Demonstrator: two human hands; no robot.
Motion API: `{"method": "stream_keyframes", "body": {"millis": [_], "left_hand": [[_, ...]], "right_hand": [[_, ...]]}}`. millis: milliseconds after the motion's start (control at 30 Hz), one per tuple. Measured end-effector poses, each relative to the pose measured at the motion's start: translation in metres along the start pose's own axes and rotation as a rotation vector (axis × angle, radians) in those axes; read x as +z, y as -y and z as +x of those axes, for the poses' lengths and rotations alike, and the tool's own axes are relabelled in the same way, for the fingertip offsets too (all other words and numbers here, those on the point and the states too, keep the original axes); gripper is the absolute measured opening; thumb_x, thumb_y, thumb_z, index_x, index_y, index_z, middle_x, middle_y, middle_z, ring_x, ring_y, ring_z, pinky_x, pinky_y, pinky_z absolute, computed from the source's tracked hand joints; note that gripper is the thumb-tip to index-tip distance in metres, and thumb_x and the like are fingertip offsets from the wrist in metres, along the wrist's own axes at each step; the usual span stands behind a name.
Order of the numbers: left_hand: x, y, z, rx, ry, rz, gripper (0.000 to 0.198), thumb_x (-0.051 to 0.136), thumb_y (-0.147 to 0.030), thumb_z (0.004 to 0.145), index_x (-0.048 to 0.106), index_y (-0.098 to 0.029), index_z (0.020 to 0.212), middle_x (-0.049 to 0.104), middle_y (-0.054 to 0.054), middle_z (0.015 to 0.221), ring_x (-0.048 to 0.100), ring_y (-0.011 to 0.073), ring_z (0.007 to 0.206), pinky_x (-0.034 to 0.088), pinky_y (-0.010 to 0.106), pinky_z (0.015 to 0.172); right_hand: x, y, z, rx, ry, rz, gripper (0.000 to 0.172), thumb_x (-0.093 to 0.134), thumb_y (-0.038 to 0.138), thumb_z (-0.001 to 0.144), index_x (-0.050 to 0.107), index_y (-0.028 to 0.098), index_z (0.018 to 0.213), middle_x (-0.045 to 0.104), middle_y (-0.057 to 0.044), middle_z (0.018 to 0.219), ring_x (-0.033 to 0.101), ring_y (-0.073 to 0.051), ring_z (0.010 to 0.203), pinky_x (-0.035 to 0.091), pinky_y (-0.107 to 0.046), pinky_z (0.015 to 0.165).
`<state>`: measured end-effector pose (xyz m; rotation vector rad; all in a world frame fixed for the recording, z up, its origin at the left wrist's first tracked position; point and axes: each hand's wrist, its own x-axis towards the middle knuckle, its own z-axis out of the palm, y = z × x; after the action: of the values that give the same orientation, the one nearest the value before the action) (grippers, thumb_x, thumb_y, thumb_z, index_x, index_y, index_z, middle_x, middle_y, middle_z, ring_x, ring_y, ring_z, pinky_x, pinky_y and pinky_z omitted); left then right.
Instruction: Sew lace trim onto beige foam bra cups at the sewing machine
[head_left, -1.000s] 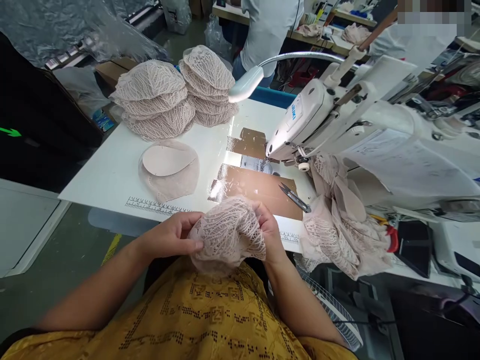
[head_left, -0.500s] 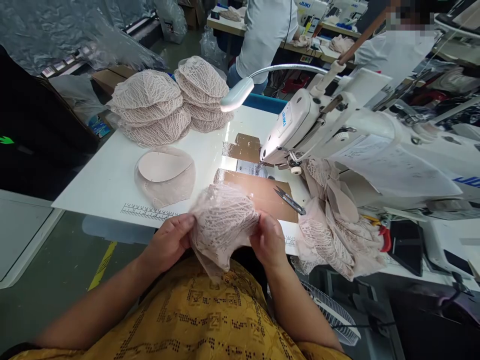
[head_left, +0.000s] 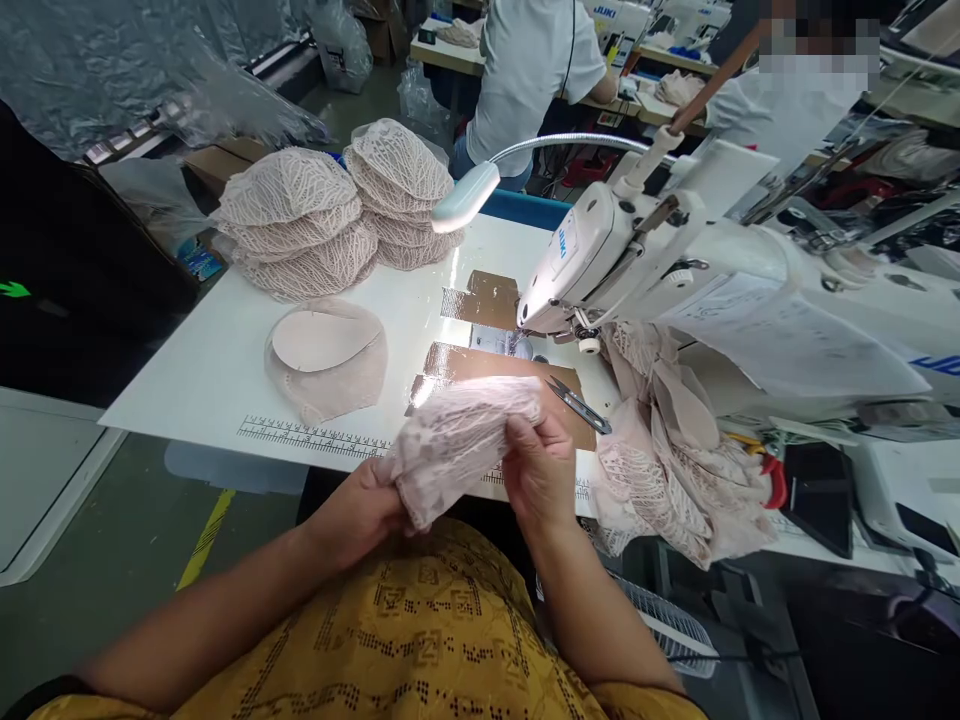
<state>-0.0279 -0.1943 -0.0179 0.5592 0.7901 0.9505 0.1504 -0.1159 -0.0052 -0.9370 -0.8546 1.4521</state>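
Observation:
A pale pink lace cup piece (head_left: 457, 440) is held over my lap at the near table edge, folded flat. My left hand (head_left: 364, 512) grips its lower left end with closed fingers. My right hand (head_left: 538, 468) pinches its upper right end. Just past it lie brown taped patches (head_left: 495, 362) on the white sewing table (head_left: 217, 360), and a small pair of thread snips (head_left: 576, 402) by the needle area. The white sewing machine head (head_left: 577, 265) stands right of centre.
Two stacks of lace cups (head_left: 300, 225) (head_left: 401, 195) sit at the table's far left. A flat foam cup on lining (head_left: 324, 352) lies nearer. A heap of sewn lace pieces (head_left: 667, 450) hangs at the right. A gooseneck lamp (head_left: 465, 195) lights the bed. Another person in a pale shirt (head_left: 529, 70) sits beyond.
The lace piece has gone from a rounded dome to a flattened fold. My left hand dropped lower under it, and my right hand rose slightly toward the table.

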Motion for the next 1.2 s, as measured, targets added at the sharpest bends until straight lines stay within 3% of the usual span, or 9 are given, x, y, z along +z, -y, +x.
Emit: {"method": "stream_keyframes", "body": {"millis": [67, 133, 200, 267, 333, 400, 533, 800, 1200], "left_hand": [[-0.015, -0.011, -0.007, -0.011, 0.281, 0.165, 0.022, 0.065, -0.018, 0.083, 0.071, -0.016, 0.062, 0.065, 0.005, 0.057, 0.061, 0.0133, 0.054, 0.051, 0.026, 0.059], [-0.023, -0.03, -0.013, 0.1, 0.403, 0.3, 0.02, 0.063, -0.02, 0.086, 0.073, -0.017, 0.069, 0.069, 0.007, 0.067, 0.064, 0.0161, 0.063, 0.053, 0.029, 0.064], [-0.022, -0.051, -0.014, 0.326, 0.213, 0.46, 0.014, 0.068, -0.022, 0.083, 0.075, -0.021, 0.094, 0.072, 0.009, 0.093, 0.066, 0.0216, 0.088, 0.054, 0.032, 0.081], [-0.015, -0.067, -0.01, 0.462, -0.001, 0.72, 0.056, 0.081, -0.024, 0.069, 0.064, -0.024, 0.123, 0.063, 0.011, 0.123, 0.055, 0.0295, 0.118, 0.047, 0.035, 0.098], [-0.008, -0.076, -0.002, 0.431, -0.022, 0.918, 0.07, 0.084, -0.027, 0.064, 0.058, -0.023, 0.129, 0.061, 0.01, 0.126, 0.053, 0.0307, 0.12, 0.047, 0.033, 0.097], [-0.003, -0.076, 0.006, 0.326, 0.067, 1.004, 0.047, 0.076, -0.031, 0.074, 0.062, -0.019, 0.118, 0.065, 0.007, 0.106, 0.061, 0.0234, 0.096, 0.05, 0.028, 0.079], [0.001, -0.071, 0.016, 0.258, 0.142, 1.088, 0.021, 0.063, -0.035, 0.085, 0.063, -0.015, 0.093, 0.057, -0.001, 0.076, 0.049, 0.0112, 0.064, 0.039, 0.022, 0.058], [0.007, -0.075, 0.025, 0.299, 0.103, 1.068, 0.027, 0.062, -0.04, 0.087, 0.061, -0.014, 0.092, 0.049, -0.003, 0.073, 0.044, 0.0102, 0.064, 0.033, 0.023, 0.057], [-0.005, -0.096, 0.027, 0.364, 0.037, 0.963, 0.019, 0.062, -0.03, 0.084, 0.06, -0.016, 0.096, 0.06, 0.003, 0.087, 0.055, 0.0151, 0.079, 0.044, 0.023, 0.07]], "right_hand": [[-0.006, 0.008, 0.007, -0.01, -0.019, 0.043, 0.019, 0.084, 0.036, 0.065, 0.071, 0.024, 0.072, 0.07, 0.003, 0.072, 0.061, -0.012, 0.065, 0.051, -0.025, 0.064], [-0.008, 0.015, 0.01, 0.017, 0.123, -0.025, 0.016, 0.083, 0.033, 0.068, 0.071, 0.025, 0.075, 0.071, 0.003, 0.075, 0.062, -0.012, 0.067, 0.051, -0.024, 0.065], [-0.006, 0.019, 0.007, 0.063, 0.344, -0.149, 0.012, 0.08, 0.03, 0.072, 0.072, 0.025, 0.079, 0.071, 0.002, 0.077, 0.063, -0.013, 0.069, 0.051, -0.025, 0.067], [-0.001, 0.022, 0.002, 0.09, 0.54, -0.261, 0.008, 0.076, 0.03, 0.077, 0.072, 0.024, 0.082, 0.071, 0.001, 0.079, 0.063, -0.014, 0.072, 0.051, -0.026, 0.069], [0.005, 0.024, -0.002, 0.078, 0.64, -0.367, 0.008, 0.071, 0.031, 0.082, 0.072, 0.024, 0.084, 0.071, 0.0, 0.08, 0.063, -0.015, 0.074, 0.05, -0.027, 0.07], [0.009, 0.025, -0.003, 0.007, 0.645, -0.49, 0.009, 0.07, 0.032, 0.083, 0.071, 0.023, 0.084, 0.071, -0.001, 0.08, 0.063, -0.015, 0.074, 0.05, -0.028, 0.07], [0.011, 0.03, 0.001, -0.155, 0.587, -0.63, 0.014, 0.069, 0.029, 0.084, 0.067, 0.021, 0.072, 0.067, -0.001, 0.077, 0.062, -0.015, 0.072, 0.048, -0.028, 0.069], [0.014, 0.036, 0.01, -0.252, 0.588, -0.605, 0.003, 0.07, 0.025, 0.083, 0.069, 0.023, 0.08, 0.07, -0.002, 0.089, 0.065, -0.017, 0.083, 0.051, -0.031, 0.078], [0.014, 0.04, 0.017, -0.171, 0.442, -0.672, 0.013, 0.069, 0.026, 0.08, 0.064, 0.021, 0.07, 0.067, 0.0, 0.072, 0.057, -0.012, 0.063, 0.047, -0.026, 0.062]]}}
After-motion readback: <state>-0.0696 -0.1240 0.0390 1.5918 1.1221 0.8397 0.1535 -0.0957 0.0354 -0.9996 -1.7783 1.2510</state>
